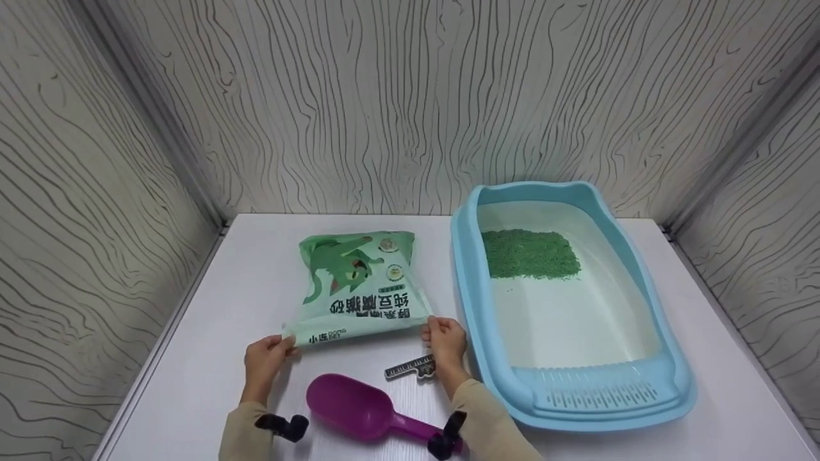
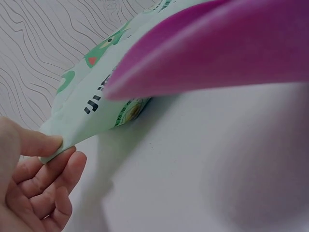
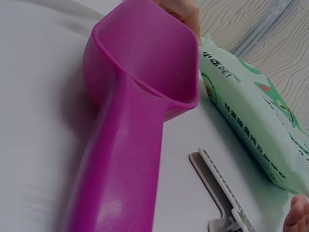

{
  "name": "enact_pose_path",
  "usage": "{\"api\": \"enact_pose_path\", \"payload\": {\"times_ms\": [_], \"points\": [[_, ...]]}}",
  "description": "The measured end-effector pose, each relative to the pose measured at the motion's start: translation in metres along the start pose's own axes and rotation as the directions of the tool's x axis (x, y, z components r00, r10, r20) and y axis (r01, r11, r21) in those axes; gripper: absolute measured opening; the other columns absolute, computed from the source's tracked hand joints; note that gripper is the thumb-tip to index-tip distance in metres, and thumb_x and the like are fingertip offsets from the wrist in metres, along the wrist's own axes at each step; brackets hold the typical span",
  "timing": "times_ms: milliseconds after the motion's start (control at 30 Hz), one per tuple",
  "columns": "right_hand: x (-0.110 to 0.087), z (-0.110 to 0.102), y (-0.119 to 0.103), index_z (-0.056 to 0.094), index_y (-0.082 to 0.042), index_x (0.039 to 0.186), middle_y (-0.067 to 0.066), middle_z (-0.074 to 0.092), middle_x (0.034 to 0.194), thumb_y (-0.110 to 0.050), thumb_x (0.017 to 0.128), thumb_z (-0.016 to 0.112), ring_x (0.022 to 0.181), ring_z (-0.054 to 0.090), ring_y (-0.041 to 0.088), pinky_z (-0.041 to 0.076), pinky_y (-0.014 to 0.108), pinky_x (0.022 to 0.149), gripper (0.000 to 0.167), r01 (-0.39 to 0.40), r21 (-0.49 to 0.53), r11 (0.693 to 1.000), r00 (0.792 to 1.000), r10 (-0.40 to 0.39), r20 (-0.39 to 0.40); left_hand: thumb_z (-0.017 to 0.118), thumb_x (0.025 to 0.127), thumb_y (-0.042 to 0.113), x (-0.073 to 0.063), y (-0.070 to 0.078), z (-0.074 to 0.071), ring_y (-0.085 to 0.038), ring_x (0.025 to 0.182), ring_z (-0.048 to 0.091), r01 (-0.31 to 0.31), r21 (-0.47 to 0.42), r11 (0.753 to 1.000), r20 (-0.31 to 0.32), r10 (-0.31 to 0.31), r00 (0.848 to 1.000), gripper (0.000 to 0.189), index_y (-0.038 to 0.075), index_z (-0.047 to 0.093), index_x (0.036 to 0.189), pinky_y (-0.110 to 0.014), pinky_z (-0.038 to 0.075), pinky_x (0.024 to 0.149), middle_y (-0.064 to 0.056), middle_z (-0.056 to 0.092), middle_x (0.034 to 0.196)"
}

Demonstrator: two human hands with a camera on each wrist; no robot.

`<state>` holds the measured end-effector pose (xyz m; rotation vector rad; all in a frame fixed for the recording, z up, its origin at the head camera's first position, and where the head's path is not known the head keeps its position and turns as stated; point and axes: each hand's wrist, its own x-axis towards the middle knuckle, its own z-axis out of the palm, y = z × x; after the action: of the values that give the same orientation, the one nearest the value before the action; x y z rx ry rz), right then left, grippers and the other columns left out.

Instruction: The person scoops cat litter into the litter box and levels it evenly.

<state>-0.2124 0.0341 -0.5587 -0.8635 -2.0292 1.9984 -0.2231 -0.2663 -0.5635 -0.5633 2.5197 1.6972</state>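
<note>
A light green cat litter bag (image 1: 362,282) with a cat picture lies on the table, its printing upside down in the head view. My left hand (image 1: 264,363) pinches the near left corner of the bag between thumb and fingers, as the left wrist view also shows. At the near right corner, my right hand (image 1: 448,342) pinches the bag's edge; only a fingertip or two of it enters the right wrist view. The edge between both hands looks stretched flat and slightly lifted. Beside the right hand lies a small sealing clip (image 1: 405,368) with ruler-like markings.
A purple scoop (image 1: 352,408) lies in front of the bag, its handle under the right forearm. On the right stands a blue litter box (image 1: 471,301) holding a patch of green litter (image 1: 532,255). Wood-patterned panels (image 1: 384,109) enclose the white table (image 1: 211,301).
</note>
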Motion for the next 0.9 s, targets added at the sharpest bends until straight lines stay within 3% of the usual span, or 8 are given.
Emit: {"api": "enact_pose_path", "payload": {"times_ms": [167,300,433,500,600,767,833,900], "points": [[-0.005,-0.003,0.002,0.06,0.004,0.094,0.013,0.071,0.078,-0.012,0.093,0.06,0.059,0.059,0.007,0.051,0.021,0.055,0.016,0.031,-0.055,0.998,0.999,-0.031,0.013,0.063,0.09,0.016,0.0,-0.001,0.0,-0.003,0.064,0.066,0.009,-0.027,1.0,0.001,-0.009,1.0,0.04,-0.015,0.061,0.114,-0.017,0.049,0.063,-0.005,0.074,0.075],[-0.011,-0.006,0.004,0.062,0.003,0.093,0.015,0.07,0.08,-0.007,0.09,0.062,0.062,0.059,0.009,0.048,0.019,0.055,0.011,0.103,-0.152,0.983,0.995,-0.103,0.006,0.063,0.09,0.016,0.0,-0.002,0.0,-0.004,0.065,0.068,0.016,-0.078,0.997,0.015,-0.015,1.0,0.041,-0.017,0.059,0.115,-0.014,0.052,0.065,-0.001,0.073,0.075],[-0.015,-0.009,0.006,0.064,0.002,0.087,0.014,0.068,0.078,-0.003,0.086,0.066,0.065,0.059,0.011,0.048,0.019,0.057,0.005,0.21,-0.258,0.943,0.977,-0.213,0.016,0.063,0.09,0.015,0.0,-0.002,0.0,-0.004,0.063,0.067,0.016,-0.073,0.997,0.014,-0.015,1.0,0.038,-0.016,0.06,0.113,-0.014,0.051,0.065,0.0,0.072,0.072],[-0.017,-0.012,0.007,0.064,0.0,0.083,0.013,0.067,0.076,-0.001,0.084,0.067,0.066,0.058,0.011,0.047,0.019,0.058,0.003,0.279,-0.317,0.907,0.959,-0.281,0.04,0.062,0.09,0.015,-0.001,-0.002,0.0,-0.004,0.063,0.067,0.015,-0.055,0.998,0.008,-0.015,1.0,0.036,-0.015,0.061,0.112,-0.015,0.05,0.065,-0.001,0.073,0.072],[-0.021,-0.016,0.01,0.062,-0.003,0.078,0.008,0.065,0.072,-0.001,0.081,0.069,0.065,0.055,0.01,0.045,0.021,0.058,0.008,0.399,-0.444,0.802,0.912,-0.395,0.106,0.062,0.09,0.016,0.0,-0.002,0.0,-0.005,0.065,0.068,0.012,-0.03,0.999,0.007,-0.012,1.0,0.037,-0.014,0.062,0.112,-0.015,0.048,0.065,-0.004,0.074,0.073],[-0.031,-0.022,0.011,0.056,-0.005,0.072,0.006,0.058,0.066,-0.005,0.076,0.074,0.06,0.055,0.017,0.045,0.029,0.054,0.018,0.528,-0.67,0.522,0.813,-0.539,0.22,0.062,0.09,0.017,0.0,-0.002,0.001,-0.005,0.066,0.068,0.028,-0.016,0.999,0.005,-0.028,1.0,0.038,-0.013,0.062,0.113,-0.016,0.046,0.065,-0.004,0.074,0.075],[-0.035,-0.022,0.012,0.057,-0.003,0.07,0.008,0.058,0.066,-0.007,0.074,0.076,0.06,0.057,0.022,0.047,0.034,0.055,0.021,0.525,-0.727,0.443,0.795,-0.559,0.234,0.062,0.09,0.017,-0.001,-0.001,0.001,-0.005,0.066,0.067,0.033,-0.018,0.999,0.008,-0.032,0.999,0.038,-0.013,0.062,0.113,-0.016,0.046,0.065,-0.004,0.074,0.075],[-0.039,-0.023,0.011,0.057,-0.002,0.069,0.011,0.058,0.066,-0.008,0.073,0.078,0.061,0.059,0.026,0.049,0.038,0.056,0.021,0.498,-0.77,0.4,0.801,-0.552,0.231,0.062,0.09,0.018,-0.001,-0.001,0.001,-0.004,0.066,0.067,0.037,-0.017,0.999,0.01,-0.036,0.999,0.038,-0.013,0.062,0.113,-0.016,0.046,0.065,-0.002,0.074,0.075]]}}
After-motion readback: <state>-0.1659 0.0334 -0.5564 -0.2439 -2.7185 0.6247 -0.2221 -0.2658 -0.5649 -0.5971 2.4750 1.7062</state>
